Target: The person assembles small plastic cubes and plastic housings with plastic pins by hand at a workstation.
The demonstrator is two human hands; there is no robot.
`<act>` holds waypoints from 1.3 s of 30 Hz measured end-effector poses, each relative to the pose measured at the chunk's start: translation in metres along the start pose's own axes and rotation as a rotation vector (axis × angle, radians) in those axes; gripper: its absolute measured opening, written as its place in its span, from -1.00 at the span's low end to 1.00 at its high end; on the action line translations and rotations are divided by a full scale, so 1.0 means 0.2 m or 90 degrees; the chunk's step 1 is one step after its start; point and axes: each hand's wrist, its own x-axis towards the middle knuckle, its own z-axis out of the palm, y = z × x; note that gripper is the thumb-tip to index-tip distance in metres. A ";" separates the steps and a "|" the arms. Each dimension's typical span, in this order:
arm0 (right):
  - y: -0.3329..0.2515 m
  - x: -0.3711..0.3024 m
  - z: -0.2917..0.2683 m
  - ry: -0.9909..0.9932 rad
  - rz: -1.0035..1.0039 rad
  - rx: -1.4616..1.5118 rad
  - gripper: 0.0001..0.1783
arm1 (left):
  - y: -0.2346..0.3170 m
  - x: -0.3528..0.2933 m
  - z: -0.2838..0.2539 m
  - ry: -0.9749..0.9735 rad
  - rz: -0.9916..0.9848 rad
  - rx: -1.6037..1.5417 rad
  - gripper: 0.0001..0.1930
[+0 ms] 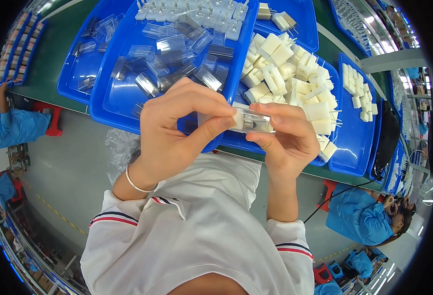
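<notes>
Between my two hands, above the trays' near edges, is a small white plug-like piece [238,119] partly inside a clear plastic cover [256,122]. My left hand [182,123] pinches the white end between thumb and fingers. My right hand [287,135] grips the clear end the same way. Fingertips hide part of both pieces. Beyond my left hand, loose clear plastic covers [172,43] lie scattered in a blue tray [109,105]. A heap of white plug adapters [275,73], some with metal pins showing, fills another blue tray beyond my right hand.
White pieces with upright pins [196,11] stand in rows at the far tray end. A blue tray [346,152] at right holds more white blocks [358,91]. A black object [387,137] and cable lie beside it. Clear plastic bagging [122,152] hangs at left. Co-workers in blue sit nearby.
</notes>
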 end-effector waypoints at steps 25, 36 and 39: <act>-0.17 0.03 -0.05 -0.143 0.128 0.040 -0.61 | -0.15 0.03 -0.11 -0.252 -0.193 -0.625 -0.51; -0.19 0.03 -0.08 -0.079 0.182 0.044 -0.60 | -0.03 0.05 -0.08 -0.256 -0.152 -0.495 -0.73; -0.19 0.03 -0.09 -0.102 0.202 0.044 -0.61 | -0.04 0.06 -0.11 -0.304 -0.139 -0.435 -0.75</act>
